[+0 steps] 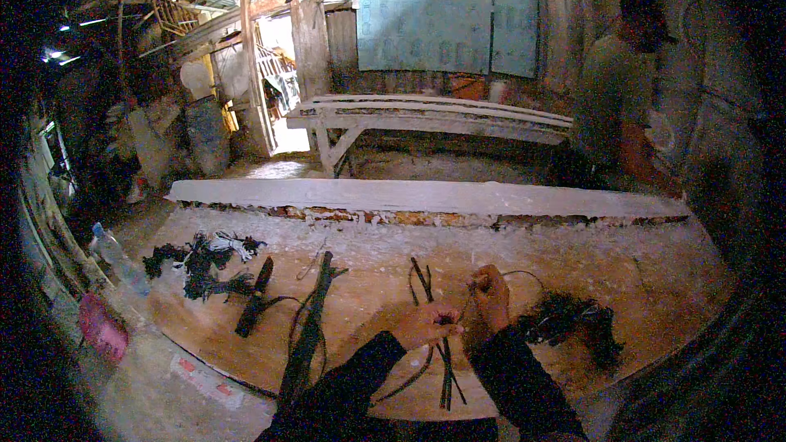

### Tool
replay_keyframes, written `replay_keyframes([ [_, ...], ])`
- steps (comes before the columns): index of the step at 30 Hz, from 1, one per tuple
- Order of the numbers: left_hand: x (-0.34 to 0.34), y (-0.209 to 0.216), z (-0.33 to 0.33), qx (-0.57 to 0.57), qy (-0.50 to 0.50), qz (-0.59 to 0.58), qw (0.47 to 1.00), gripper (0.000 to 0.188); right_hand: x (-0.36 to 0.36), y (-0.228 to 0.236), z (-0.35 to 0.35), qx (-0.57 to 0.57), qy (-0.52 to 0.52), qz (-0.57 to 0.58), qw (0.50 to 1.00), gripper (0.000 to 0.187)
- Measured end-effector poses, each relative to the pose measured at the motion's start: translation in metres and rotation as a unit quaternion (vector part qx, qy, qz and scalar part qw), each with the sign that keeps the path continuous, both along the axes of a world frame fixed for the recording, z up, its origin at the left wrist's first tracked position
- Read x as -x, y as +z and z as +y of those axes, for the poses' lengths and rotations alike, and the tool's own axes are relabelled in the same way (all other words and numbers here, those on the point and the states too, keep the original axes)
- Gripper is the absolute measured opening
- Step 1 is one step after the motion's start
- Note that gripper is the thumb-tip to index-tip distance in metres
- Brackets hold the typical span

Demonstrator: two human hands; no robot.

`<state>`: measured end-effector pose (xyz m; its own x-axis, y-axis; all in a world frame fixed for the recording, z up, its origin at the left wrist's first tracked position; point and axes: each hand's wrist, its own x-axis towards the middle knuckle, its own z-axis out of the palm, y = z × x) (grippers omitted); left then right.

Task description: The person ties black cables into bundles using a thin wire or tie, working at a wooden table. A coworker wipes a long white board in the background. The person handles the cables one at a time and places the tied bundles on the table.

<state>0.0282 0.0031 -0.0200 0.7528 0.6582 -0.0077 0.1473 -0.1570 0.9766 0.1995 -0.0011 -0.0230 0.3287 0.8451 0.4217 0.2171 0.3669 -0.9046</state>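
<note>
My left hand is closed around several thin dark strips, which stick out above and below it over the wooden table. Just right of it, my right hand is raised with its fingers pinched together on a thin dark cord. The cord loops out to the right of that hand. What the strips are made of cannot be told. Left of my left forearm lies a bundle of long dark strips. Beyond my right forearm sits a tangled pile of short dark pieces.
The wooden table has a pale raised ledge along its far side. At its left lie a heap of dark scraps and a short dark piece. A plastic bottle stands at the left edge. Another person stands at the far right.
</note>
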Motion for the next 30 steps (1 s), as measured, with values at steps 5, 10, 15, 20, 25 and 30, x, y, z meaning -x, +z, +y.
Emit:
replay_keyframes([
  [5,-0.003,-0.006,0.006,0.019,0.015,-0.104,0.994,0.019,0.008,0.001,0.001,0.001,-0.018,-0.042,0.999,0.016],
  [10,0.01,-0.016,0.033,-0.067,0.205,-0.116,0.97,0.015,0.007,-0.006,0.008,0.053,-0.076,0.025,0.995,0.008],
  [15,0.036,-0.023,0.063,-0.171,0.445,-0.09,0.875,0.013,0.029,0.004,-0.011,0.041,0.076,-0.008,0.996,0.006],
  [20,0.039,-0.035,0.076,-0.164,0.46,-0.111,0.865,0.013,0.053,0.022,-0.039,0.103,0.289,0.073,0.949,0.005],
  [25,0.033,-0.043,0.075,-0.234,0.474,-0.073,0.846,0.009,0.05,0.027,-0.044,0.1,0.358,0.068,0.926,0.005],
  [30,0.028,-0.046,0.074,-0.237,0.389,-0.067,0.888,0.012,0.035,0.027,-0.033,0.113,0.305,-0.032,0.945,0.005],
])
